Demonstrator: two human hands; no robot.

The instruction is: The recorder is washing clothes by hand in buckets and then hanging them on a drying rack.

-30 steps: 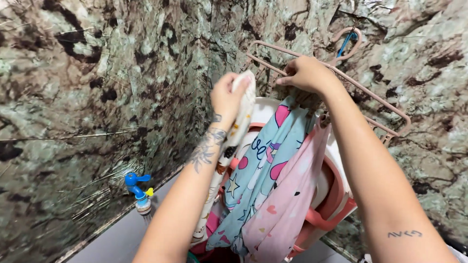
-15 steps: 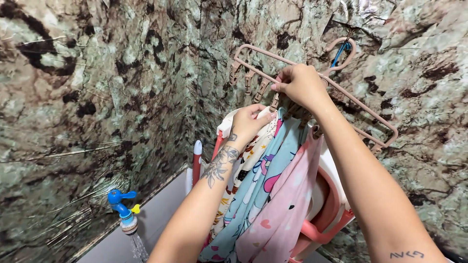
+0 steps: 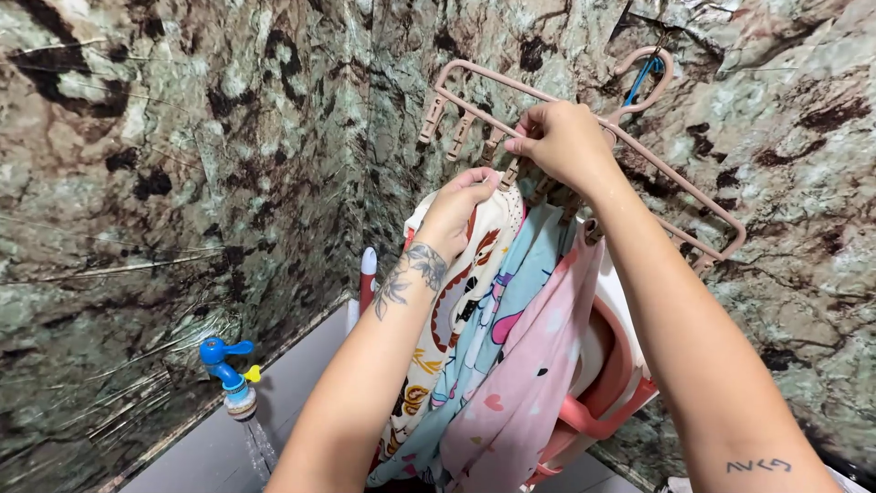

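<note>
A pink clip hanger [image 3: 671, 183] hangs on the marbled wall, with several clips along its bar. My right hand [image 3: 564, 139] pinches one clip near the middle of the bar. My left hand [image 3: 461, 208] holds up the top edge of a white patterned cloth [image 3: 465, 274] just under that clip. Beside it a light blue printed cloth [image 3: 511, 301] and a pink cloth with small hearts [image 3: 529, 383] hang from clips further right.
A blue tap [image 3: 224, 356] sticks out of the left wall, low down. A pink and white plastic tub [image 3: 611, 383] leans on the wall behind the cloths. A red and white handle [image 3: 367, 278] stands in the corner above a grey floor [image 3: 274, 429].
My left hand has lifted the white cloth up toward the hanger's clips. My right hand has stayed on the bar and now pinches a clip. My view has tilted upward.
</note>
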